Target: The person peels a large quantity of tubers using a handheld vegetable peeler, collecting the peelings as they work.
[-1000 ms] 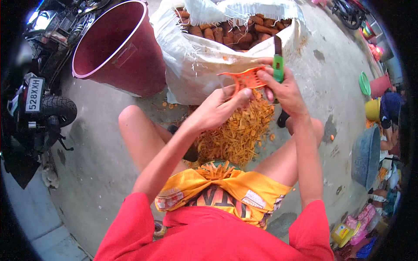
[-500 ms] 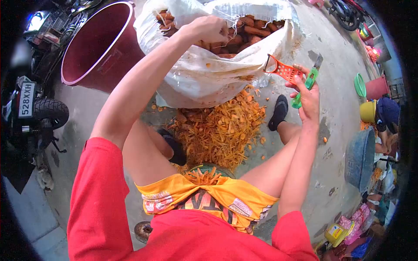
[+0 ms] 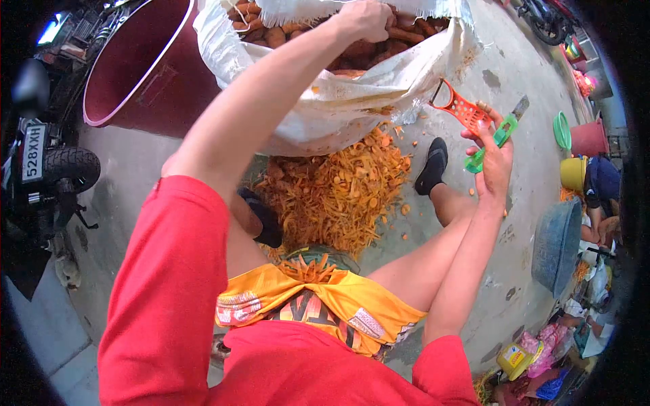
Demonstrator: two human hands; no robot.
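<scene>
My left hand [image 3: 367,20] reaches over the opening of a white woven sack [image 3: 325,101]. Its fingers are curled, and whatever they hold is hidden. Unpeeled carrots [image 3: 399,49] fill the sack around that hand. Out to the right, my right hand [image 3: 493,152] is closed around two tools at once. One is an orange peeler [image 3: 467,114] pointing up and left toward the sack. The other is a green-handled cutter knife [image 3: 501,133], its blade out and pointing up and right.
Carrot peelings [image 3: 345,193] are heaped on the ground between my feet. A large dark red tub [image 3: 162,88] stands left of the sack, near a parked motorcycle [image 3: 57,169]. To the right are a grey-blue basin [image 3: 556,247] and another person's arm [image 3: 599,227].
My left hand has moved right and farther over the sack opening. My right hand, with both tools, has shifted slightly right and down. The view has tilted a little.
</scene>
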